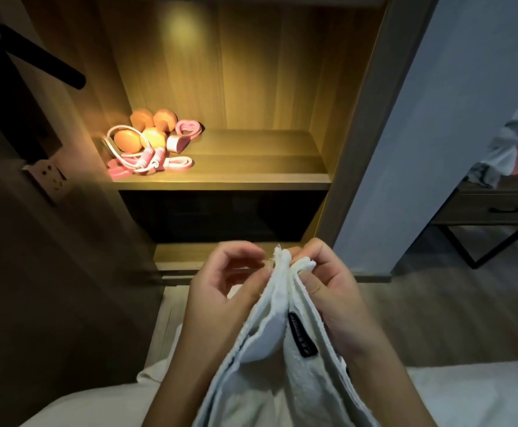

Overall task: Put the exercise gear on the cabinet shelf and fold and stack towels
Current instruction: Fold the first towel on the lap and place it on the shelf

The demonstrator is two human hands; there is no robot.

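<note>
We see both hands raised side by side in front of the cabinet, wrists low and fingers pointing up. The left hand [224,294] turns its palm towards us. Its fingers are curled and their tips meet the top edge of one white towel [277,352], while the thumb lies along the cloth's left side, so it pinches that edge. The right hand [328,291] mirrors it, with fingers hooked over the top of the bunched edge and the thumb pressed against the near face, gripping the towel too. The hands are just beside each other, with only the gathered cloth between them. The towel hangs down from them in several folds towards the bottom of the view, and we count one black label [302,335] sewn on it.

The exercise gear lies on the left of the lit cabinet shelf [251,163], well apart from the hands. There we count four orange dumbbell heads, which make two dumbbells [142,131]. There is also one pink skipping rope [146,157] with two handles, one flat pink band [179,163] and one pink ring [188,126]. The pieces touch in one small heap.

Below the hands lies pale white fabric [66,405]; we cannot tell whether it is bedding or more towels.
</note>
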